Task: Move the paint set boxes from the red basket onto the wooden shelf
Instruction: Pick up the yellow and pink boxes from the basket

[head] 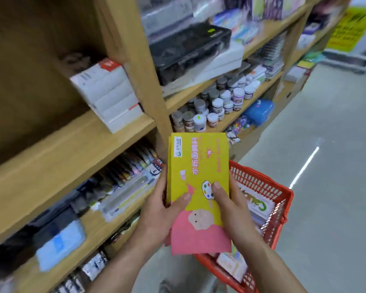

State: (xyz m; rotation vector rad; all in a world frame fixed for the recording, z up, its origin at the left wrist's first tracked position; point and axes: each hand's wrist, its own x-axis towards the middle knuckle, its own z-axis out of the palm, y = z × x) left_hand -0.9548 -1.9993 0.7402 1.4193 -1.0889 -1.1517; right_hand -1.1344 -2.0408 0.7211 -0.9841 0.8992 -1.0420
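Observation:
I hold a stack of yellow and pink paint set boxes (199, 166) in front of me, above the red basket (268, 187). My left hand (156, 212) grips the stack's left edge with the thumb on top. On the right edge, my right hand (230, 208) clasps it, thumb on the cover. More boxes (260, 206) lie in the basket, partly hidden by the stack. The wooden shelf (76, 149) runs along my left, with a bare stretch of board next to a pile of white boxes (110, 94).
Small paint jars (216, 104) fill a shelf further right. A black case (190, 49) sits on the shelf above them. Pens and packets (123, 178) crowd the lower shelf. Grey floor (336, 144) stretches to the right of the basket.

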